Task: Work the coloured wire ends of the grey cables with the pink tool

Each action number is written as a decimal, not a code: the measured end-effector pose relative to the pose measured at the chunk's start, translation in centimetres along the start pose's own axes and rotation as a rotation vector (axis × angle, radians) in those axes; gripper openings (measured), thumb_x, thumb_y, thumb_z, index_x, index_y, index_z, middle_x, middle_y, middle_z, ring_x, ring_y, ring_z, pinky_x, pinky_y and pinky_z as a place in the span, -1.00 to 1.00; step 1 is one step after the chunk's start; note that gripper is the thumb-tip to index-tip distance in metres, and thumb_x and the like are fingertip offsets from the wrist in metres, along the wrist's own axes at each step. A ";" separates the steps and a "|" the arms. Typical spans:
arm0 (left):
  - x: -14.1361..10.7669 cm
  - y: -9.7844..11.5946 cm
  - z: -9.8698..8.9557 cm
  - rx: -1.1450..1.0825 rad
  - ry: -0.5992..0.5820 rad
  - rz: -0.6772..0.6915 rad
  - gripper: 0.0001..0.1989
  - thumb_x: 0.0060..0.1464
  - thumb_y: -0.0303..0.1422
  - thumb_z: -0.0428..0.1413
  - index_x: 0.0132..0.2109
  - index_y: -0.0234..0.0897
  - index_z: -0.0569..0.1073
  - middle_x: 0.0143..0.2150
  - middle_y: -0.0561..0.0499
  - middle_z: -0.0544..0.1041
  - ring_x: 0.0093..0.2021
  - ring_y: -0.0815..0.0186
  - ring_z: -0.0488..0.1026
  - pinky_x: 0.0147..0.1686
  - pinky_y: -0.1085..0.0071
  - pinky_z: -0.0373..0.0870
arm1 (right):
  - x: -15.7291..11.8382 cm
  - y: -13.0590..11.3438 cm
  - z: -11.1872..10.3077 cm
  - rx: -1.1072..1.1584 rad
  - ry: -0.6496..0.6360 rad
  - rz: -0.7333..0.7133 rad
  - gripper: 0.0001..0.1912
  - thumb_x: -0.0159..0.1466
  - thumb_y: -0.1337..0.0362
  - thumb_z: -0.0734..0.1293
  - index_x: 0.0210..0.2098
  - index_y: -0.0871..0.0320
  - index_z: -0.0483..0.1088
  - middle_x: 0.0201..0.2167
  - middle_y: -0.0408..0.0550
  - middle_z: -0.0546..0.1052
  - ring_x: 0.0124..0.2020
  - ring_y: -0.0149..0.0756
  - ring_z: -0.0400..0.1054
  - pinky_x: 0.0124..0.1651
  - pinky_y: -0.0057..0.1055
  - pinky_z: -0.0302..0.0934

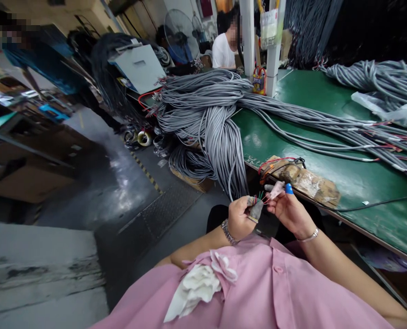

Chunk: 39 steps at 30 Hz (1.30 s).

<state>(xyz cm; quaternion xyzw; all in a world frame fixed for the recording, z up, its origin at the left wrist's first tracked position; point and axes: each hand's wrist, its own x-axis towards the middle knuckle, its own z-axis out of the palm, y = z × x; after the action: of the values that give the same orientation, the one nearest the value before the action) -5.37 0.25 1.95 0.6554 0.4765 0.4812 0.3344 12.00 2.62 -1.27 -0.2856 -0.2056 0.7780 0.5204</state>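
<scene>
My left hand (240, 219) is closed on the end of a grey cable, with a grey cover on the thumb and a wrapped fingertip. Thin red and green wires (260, 196) fan out from this grip toward the right. My right hand (291, 212) meets the wire ends, its fingers bent and pinching at the red ones. Blue tape covers one of its fingertips, and a pale pink wrap (276, 190) covers another finger. Both hands are held above my lap, in front of the bench edge.
A wooden block (313, 185) with red and black leads lies at the edge of the green bench (357, 219). Bundled grey cables (220, 132) spread over the bench and hang off its side. A person in white (223, 51) sits beyond; another person (45, 68) stands at left.
</scene>
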 end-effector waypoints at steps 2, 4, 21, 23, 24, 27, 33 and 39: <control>0.3 0.2 0.0 0.013 0.026 0.014 -0.86 -0.01 -0.28 0.19 -0.38 -0.27 0.51 -0.51 -0.02 0.48 -0.47 0.35 0.37 -0.36 0.42 0.31 | -0.1 -0.1 0.4 -0.029 0.001 -0.048 -0.68 0.21 -0.02 0.34 -0.30 0.10 0.50 -0.35 -0.09 0.54 -0.42 -0.40 0.35 -0.38 -0.47 0.28; 0.5 0.2 0.1 0.038 0.023 0.035 -0.88 0.01 -0.30 0.18 -0.37 -0.27 0.51 -0.50 -0.02 0.49 -0.47 0.35 0.38 -0.35 0.43 0.32 | -0.1 -0.1 0.6 -0.052 0.018 -0.099 -0.71 0.22 0.00 0.34 -0.30 0.10 0.50 -0.36 -0.09 0.53 -0.44 -0.41 0.33 -0.41 -0.48 0.27; 0.9 -1.7 1.5 0.111 0.044 0.314 -0.93 0.04 -0.40 0.14 -0.33 -0.33 0.47 -0.50 0.00 0.47 -0.51 0.41 0.37 -0.46 0.48 0.31 | 0.5 0.6 -0.2 0.085 0.088 -0.092 -0.72 0.18 0.02 0.38 -0.27 0.08 0.52 -0.30 -0.12 0.59 -0.33 -0.38 0.41 -0.31 -0.49 0.33; 0.7 -1.5 1.2 0.120 0.049 0.311 -0.93 0.04 -0.40 0.14 -0.34 -0.33 0.47 -0.50 0.00 0.47 -0.51 0.40 0.38 -0.46 0.49 0.33 | 0.4 0.5 -0.4 0.094 0.054 -0.066 -0.65 0.19 -0.06 0.33 -0.29 0.08 0.52 -0.31 -0.11 0.58 -0.34 -0.38 0.41 -0.31 -0.48 0.33; 0.6 -1.3 0.9 0.124 0.051 0.304 -0.93 0.05 -0.40 0.14 -0.34 -0.32 0.47 -0.51 0.01 0.48 -0.51 0.40 0.39 -0.46 0.49 0.34 | 0.3 0.4 -0.5 0.092 0.040 -0.051 -0.61 0.20 -0.10 0.31 -0.31 0.09 0.51 -0.32 -0.10 0.57 -0.36 -0.39 0.40 -0.32 -0.48 0.33; 0.6 -0.8 0.1 0.132 0.070 0.281 -0.91 0.06 -0.39 0.13 -0.36 -0.31 0.47 -0.53 0.01 0.48 -0.52 0.40 0.41 -0.48 0.50 0.35 | 0.1 -0.1 -0.4 0.059 0.008 -0.014 -0.52 0.22 -0.16 0.24 -0.29 0.12 0.51 -0.36 -0.08 0.55 -0.40 -0.40 0.38 -0.36 -0.48 0.31; 1.9 -0.6 -0.2 0.266 0.195 0.471 -0.91 0.06 -0.39 0.15 -0.30 -0.34 0.48 -0.48 0.00 0.51 -0.48 0.39 0.46 -0.43 0.49 0.39 | 0.0 -0.8 0.7 -0.032 0.073 -0.032 -0.69 0.20 0.00 0.35 -0.29 0.11 0.49 -0.41 -0.12 0.51 -0.48 -0.43 0.30 -0.43 -0.49 0.26; 2.7 -1.2 0.7 0.360 0.186 0.597 -0.94 0.07 -0.41 0.12 -0.29 -0.32 0.45 -0.49 0.01 0.49 -0.49 0.39 0.44 -0.44 0.49 0.36 | -0.1 0.3 0.0 -0.331 0.273 -0.357 -0.68 0.20 0.00 0.36 -0.44 0.15 0.48 -0.52 -0.13 0.46 -0.54 -0.46 0.22 -0.47 -0.51 0.16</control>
<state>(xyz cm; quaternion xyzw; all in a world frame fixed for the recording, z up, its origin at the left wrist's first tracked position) -4.81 3.16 1.47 0.7674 0.3697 0.5237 0.0135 11.84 2.46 -1.45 -0.4281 -0.3049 0.5840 0.6186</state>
